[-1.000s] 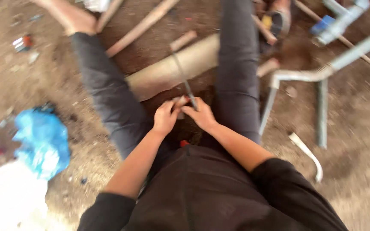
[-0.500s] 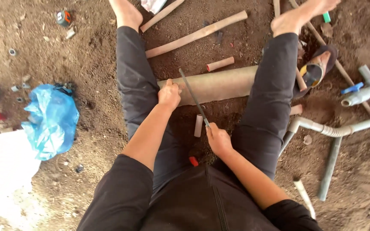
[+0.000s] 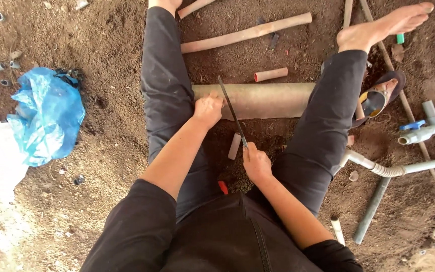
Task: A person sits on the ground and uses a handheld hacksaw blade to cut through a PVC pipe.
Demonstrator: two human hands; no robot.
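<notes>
now the wide pipe [image 3: 268,100] is pinned under the closed left hand [image 3: 207,108]; the saw blade [image 3: 231,113], gripped by the right hand [image 3: 256,162], is mid-cut; steady strokes are judged needed.

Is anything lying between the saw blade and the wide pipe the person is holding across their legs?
Nothing visible does. The saw blade lies right across the wide pipe, gripped by the right hand, while the left hand presses the pipe just beside the blade.

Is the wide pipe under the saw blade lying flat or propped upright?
Lying flat. The wide pipe rests lengthwise on the dirt between the legs, left hand pressing its end, saw blade in the right hand across it.
</notes>
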